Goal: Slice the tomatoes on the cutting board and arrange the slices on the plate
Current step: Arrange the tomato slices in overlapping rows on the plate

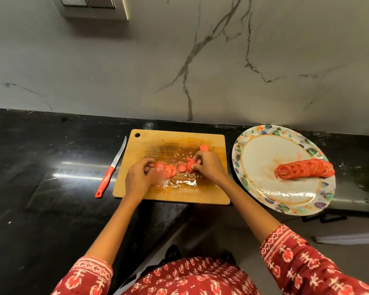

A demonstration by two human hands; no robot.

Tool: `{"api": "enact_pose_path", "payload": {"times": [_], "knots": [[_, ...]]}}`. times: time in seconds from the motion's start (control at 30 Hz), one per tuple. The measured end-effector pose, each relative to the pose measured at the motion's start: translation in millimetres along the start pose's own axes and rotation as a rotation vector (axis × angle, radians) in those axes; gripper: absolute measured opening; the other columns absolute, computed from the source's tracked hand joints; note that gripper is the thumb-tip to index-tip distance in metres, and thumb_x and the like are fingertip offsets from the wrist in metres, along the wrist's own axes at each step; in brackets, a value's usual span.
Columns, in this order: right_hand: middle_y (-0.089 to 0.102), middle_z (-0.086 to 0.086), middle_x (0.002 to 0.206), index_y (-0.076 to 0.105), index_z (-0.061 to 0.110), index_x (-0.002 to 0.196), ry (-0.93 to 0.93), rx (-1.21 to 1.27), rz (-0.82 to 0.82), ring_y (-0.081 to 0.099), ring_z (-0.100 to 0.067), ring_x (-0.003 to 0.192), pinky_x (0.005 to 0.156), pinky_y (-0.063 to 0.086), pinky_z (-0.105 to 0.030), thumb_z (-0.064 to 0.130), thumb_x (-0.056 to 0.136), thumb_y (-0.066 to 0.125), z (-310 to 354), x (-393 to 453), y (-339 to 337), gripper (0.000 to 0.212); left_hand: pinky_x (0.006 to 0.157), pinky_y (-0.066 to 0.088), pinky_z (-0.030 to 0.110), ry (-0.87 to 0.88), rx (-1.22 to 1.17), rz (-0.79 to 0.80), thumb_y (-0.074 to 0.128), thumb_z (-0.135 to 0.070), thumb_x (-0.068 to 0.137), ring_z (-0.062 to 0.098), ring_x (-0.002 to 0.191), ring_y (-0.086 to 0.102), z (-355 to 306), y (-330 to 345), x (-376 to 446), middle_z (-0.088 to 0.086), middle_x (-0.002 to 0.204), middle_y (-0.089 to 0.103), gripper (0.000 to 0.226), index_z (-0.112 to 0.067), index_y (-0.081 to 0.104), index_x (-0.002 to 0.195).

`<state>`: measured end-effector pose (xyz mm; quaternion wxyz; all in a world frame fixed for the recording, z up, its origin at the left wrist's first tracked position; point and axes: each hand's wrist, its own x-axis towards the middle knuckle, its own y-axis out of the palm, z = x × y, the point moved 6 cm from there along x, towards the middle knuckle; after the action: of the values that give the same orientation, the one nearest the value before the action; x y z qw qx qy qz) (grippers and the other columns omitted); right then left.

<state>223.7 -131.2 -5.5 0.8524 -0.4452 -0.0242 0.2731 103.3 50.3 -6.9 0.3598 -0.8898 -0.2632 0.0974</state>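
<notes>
Two hands work over a wooden cutting board (170,188) on a black counter (41,209). A loose row of tomato slices (172,168) lies on the wet board, right between the hands. The left hand (137,178) has curled fingers at the left end of the row, and its fingertips touch the end slice; that part is blurry. The right hand (208,166) pinches the slices at the right end of the row with curled fingers and thumb. One small tomato end piece (204,147) sits alone just past the right hand. Far to the right of both hands, a flowery plate (262,194) holds a neat stack of tomato slices (305,168) lying on its side. A red-handled knife (111,168) rests on the counter, left of the left hand, beside the board.
</notes>
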Motion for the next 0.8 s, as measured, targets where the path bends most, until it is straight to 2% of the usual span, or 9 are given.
{"api": "enact_pose_path", "payload": {"times": [0.07,0.13,0.17,0.3,0.43,0.6,0.8], "knots": [[0.058,0.002,0.086,0.064,0.008,0.097,-0.011,0.062,0.04,0.05,-0.001,0.069,0.057,0.035,-0.01,0.011,0.082,0.068,2,0,-5,0.016,0.066,0.047,0.012,0.034,-0.015,-0.001,0.062,-0.007,0.084,0.009,0.077,0.061,-3,-1,4,0.001,0.095,0.067,0.027,-0.013,0.064,0.11],[0.061,-0.001,0.088,0.065,0.006,0.098,-0.019,0.073,0.076,0.048,0.002,0.067,0.054,0.033,-0.009,0.007,0.083,0.067,4,1,-12,0.015,0.074,0.048,0.023,0.06,-0.021,0.008,0.062,-0.007,0.084,0.014,0.087,0.062,-7,-1,8,0.001,0.097,0.067,0.028,-0.012,0.063,0.111],[0.061,0.0,0.086,0.065,0.006,0.098,-0.02,0.077,0.08,0.048,0.001,0.068,0.055,0.034,-0.009,0.005,0.084,0.065,5,2,-16,0.014,0.075,0.048,0.023,0.068,-0.024,0.013,0.062,-0.007,0.084,0.013,0.088,0.061,-9,-1,10,0.001,0.097,0.067,0.028,-0.012,0.063,0.112],[0.055,0.005,0.079,0.061,0.008,0.097,-0.013,0.134,0.048,0.052,-0.004,0.07,0.06,0.042,-0.012,-0.003,0.086,0.058,11,7,-35,0.016,0.076,0.046,0.022,0.108,-0.051,0.02,0.062,-0.006,0.084,0.01,0.087,0.058,-16,-3,14,0.001,0.097,0.067,0.029,-0.011,0.063,0.112],[0.053,0.005,0.079,0.056,0.011,0.09,-0.052,0.171,0.11,0.054,-0.01,0.075,0.059,0.043,-0.014,-0.005,0.084,0.058,22,7,-42,0.017,0.075,0.046,0.019,0.139,-0.098,0.046,0.062,-0.006,0.084,0.008,0.085,0.058,-22,-2,16,0.0,0.096,0.066,0.03,-0.012,0.063,0.113],[0.054,0.001,0.081,0.053,0.011,0.091,-0.08,0.282,0.168,0.055,-0.012,0.075,0.062,0.048,-0.017,-0.003,0.084,0.061,36,4,-38,0.017,0.077,0.05,0.021,0.169,-0.156,0.061,0.061,-0.009,0.086,0.008,0.086,0.06,-21,-4,16,0.001,0.097,0.067,0.027,-0.013,0.063,0.113],[0.057,-0.006,0.085,0.048,0.014,0.09,-0.112,0.497,0.364,0.058,-0.013,0.077,0.06,0.052,-0.017,-0.005,0.087,0.057,56,-3,-22,0.021,0.073,0.045,0.009,0.237,-0.237,0.166,0.063,-0.011,0.085,0.008,0.094,0.058,-28,-6,11,-0.002,0.101,0.064,0.025,-0.013,0.065,0.11]]}}
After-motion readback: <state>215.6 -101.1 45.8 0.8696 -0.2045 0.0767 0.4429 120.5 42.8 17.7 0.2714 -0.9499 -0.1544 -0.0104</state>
